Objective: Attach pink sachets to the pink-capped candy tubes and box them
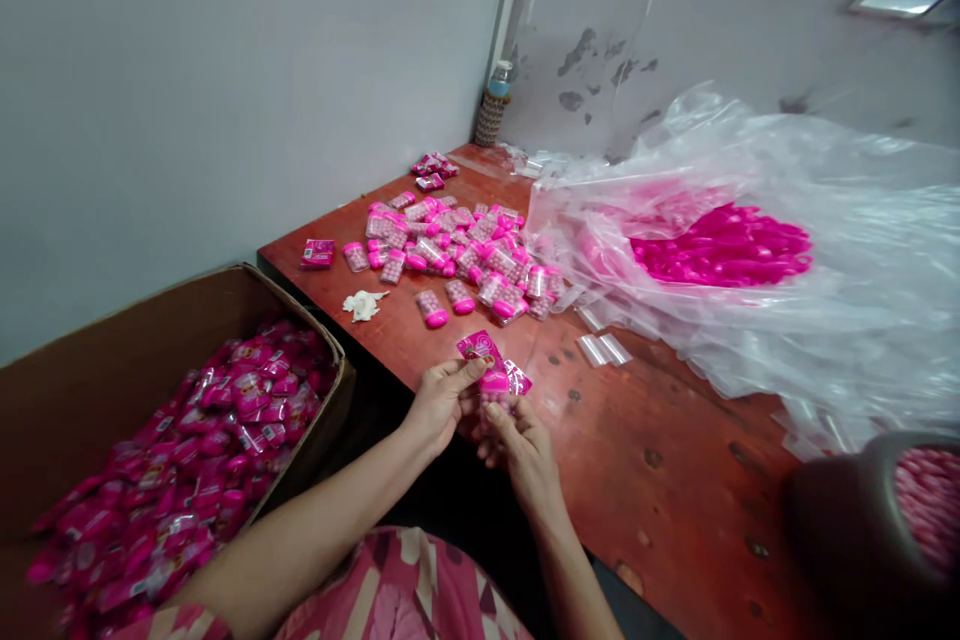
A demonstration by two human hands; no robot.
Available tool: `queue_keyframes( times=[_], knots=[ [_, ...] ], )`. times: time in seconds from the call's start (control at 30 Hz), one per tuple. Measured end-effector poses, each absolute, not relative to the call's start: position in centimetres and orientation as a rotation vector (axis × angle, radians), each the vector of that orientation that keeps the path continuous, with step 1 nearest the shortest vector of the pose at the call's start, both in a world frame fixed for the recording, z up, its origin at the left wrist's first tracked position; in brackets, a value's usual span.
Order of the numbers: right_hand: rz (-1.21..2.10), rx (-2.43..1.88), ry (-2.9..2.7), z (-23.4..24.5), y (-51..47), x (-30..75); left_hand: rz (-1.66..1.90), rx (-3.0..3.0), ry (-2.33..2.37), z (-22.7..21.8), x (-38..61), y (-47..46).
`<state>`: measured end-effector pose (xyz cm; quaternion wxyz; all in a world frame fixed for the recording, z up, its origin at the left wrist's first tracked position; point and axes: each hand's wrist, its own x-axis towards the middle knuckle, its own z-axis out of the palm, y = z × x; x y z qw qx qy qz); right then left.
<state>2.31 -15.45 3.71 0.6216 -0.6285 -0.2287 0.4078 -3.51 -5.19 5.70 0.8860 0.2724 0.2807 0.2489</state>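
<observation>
The pink-capped candy bottle point(494, 384) is between both hands, above the near edge of the worktop point(675, 530), its long axis pointing away from the person, cap outermost. The right hand point(527, 445) has its fingers clamped on the body; the left hand point(441, 403) pinches the printed pink wrapper point(480, 348) beside the cap.

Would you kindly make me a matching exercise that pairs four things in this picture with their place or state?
1. Right hand
2. Large heap of printed packets
3. Loose bright pink pieces
4. Bottle

A. Inside the clear plastic bag
B. At the table's far corner
C. Holding a pink-capped container
D. Inside the cardboard box

Pairs: 1-C, 2-D, 3-A, 4-B
</observation>
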Motion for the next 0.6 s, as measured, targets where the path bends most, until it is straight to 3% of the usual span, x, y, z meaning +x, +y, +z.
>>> queue_keyframes(
  times=[0.27,0.5,0.6],
  knots=[
    [0.741,-1.568,-0.555,3.79,-15.55,1.93,0.407,0.716,0.56,5.53,-3.56,-4.67],
    [0.965,-1.34,-0.468,3.61,-15.26,2.44,0.242,0.884,0.539,5.71,-3.68,-4.45],
    [0.797,-1.447,-0.48,3.7,-15.29,2.41,0.289,0.893,0.574,5.8,-3.6,-4.71]
  ],
)
